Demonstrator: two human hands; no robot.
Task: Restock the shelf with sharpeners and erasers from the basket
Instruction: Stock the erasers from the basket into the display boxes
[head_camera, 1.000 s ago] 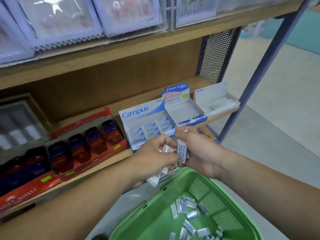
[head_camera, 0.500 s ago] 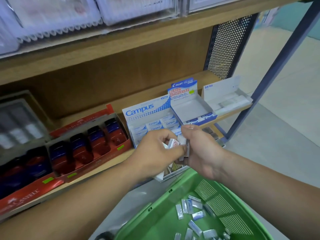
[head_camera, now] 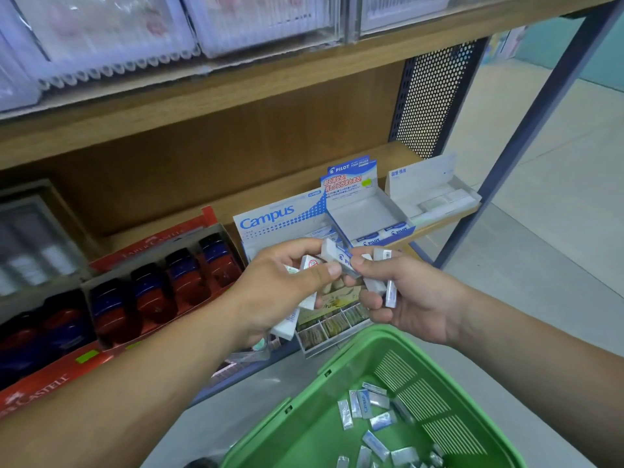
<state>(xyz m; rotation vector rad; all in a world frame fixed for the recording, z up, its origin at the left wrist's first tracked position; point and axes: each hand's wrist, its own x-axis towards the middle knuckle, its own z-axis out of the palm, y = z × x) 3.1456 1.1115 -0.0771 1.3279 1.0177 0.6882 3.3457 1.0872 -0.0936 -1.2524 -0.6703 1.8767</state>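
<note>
Left hand (head_camera: 283, 292): fingers closed around several white erasers. Right hand (head_camera: 401, 298): gripping more erasers; both hands pinch Pilot eraser (head_camera: 339, 260) between them, near shelf front. Pilot box (head_camera: 366, 214) on shelf (head_camera: 236, 106) just beyond, nearly empty. Green basket (head_camera: 304, 417) below holds loose erasers (head_camera: 368, 403). Sharpeners (head_camera: 182, 278) in red tray, left.

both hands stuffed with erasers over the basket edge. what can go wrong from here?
1. The left hand and right hand each clutch several loose erasers; the Pilot eraser pinched between them could slip and miss the green basket.
2. Mixed brands in hand could land in the wrong box: Campus box or Pilot box.
</note>
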